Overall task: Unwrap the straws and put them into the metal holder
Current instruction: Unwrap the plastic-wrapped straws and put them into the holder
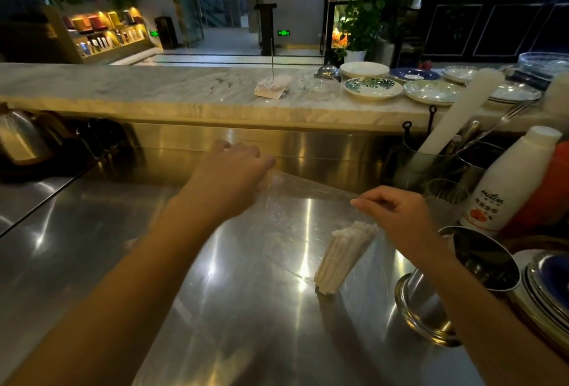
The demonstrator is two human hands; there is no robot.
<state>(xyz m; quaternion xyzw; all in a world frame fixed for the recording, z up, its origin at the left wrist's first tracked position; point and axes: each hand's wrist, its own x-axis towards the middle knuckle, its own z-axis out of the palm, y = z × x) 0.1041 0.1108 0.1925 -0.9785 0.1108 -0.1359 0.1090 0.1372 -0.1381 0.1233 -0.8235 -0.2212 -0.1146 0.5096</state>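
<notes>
Straws (343, 257), a pale bundle of them, stand tilted on the steel counter (215, 308), their lower ends touching it, inside a clear plastic wrapper (295, 216) stretched wide above them. The left hand (234, 182) pinches the wrapper's far edge between thumb and fingertips; the right hand (397, 213) pinches the near edge, fingers pressed together on the film. Just right of the straws sits the metal holder (443, 287), a shiny flared cup on a ringed foot, partly crossed by the right forearm. Behind it, a white bottle (508, 182) carries the word "milim" over an orange picture; the smaller print is too blurred to read. A steel canister (431, 167) holds a white roll and long spoons. On the marble ledge (154, 86) sit patterned plates (372, 88), a glass dish and a spike with paper slips (272, 85). A kettle (21, 136) gleams at far left.
</notes>
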